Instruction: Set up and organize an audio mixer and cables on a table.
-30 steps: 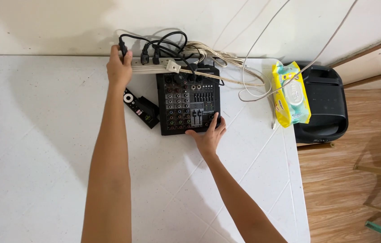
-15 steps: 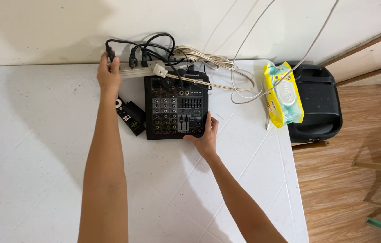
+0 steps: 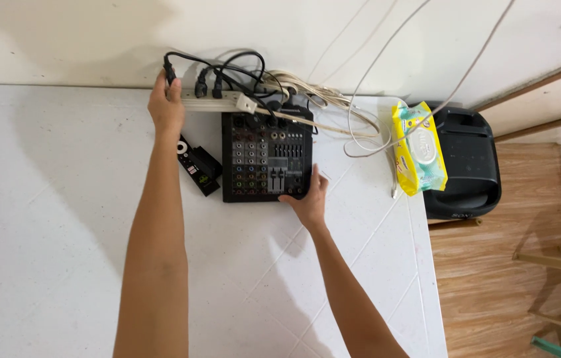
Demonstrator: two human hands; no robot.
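Standing over the white table (image 3: 61,219), I see both bare arms stretched toward the far edge where it meets the pale wall. The left hand (image 3: 165,106) lies on the left end of a white power strip (image 3: 217,101), fingers wrapped over that end, right beside a black plug (image 3: 169,69) seated there; whether the fingers pinch the plug itself I cannot tell. More black plugs stand in the strip further right, and their black cables (image 3: 240,66) loop up against the wall.

The right hand (image 3: 307,199) rests at the near right corner of a small black audio mixer (image 3: 266,156), fingers laid over its edge and thumb along the side, gripping that corner. The mixer lies flat on the table just in front of the power strip, its face filled with rows of small knobs and a pale label panel near the middle. Just to its left, under the left forearm, lies a slim black rectangular device (image 3: 197,166) set at an angle, with a white round mark at its far end and a small green mark near the other.

A tangle of beige cords (image 3: 333,109) spreads from behind the mixer toward the right. At the table's right edge lies a yellow soft pack of wipes (image 3: 418,147) with a pale green oval flap on top. Beyond it, lower down on the wooden floor, stands a black speaker (image 3: 469,162).
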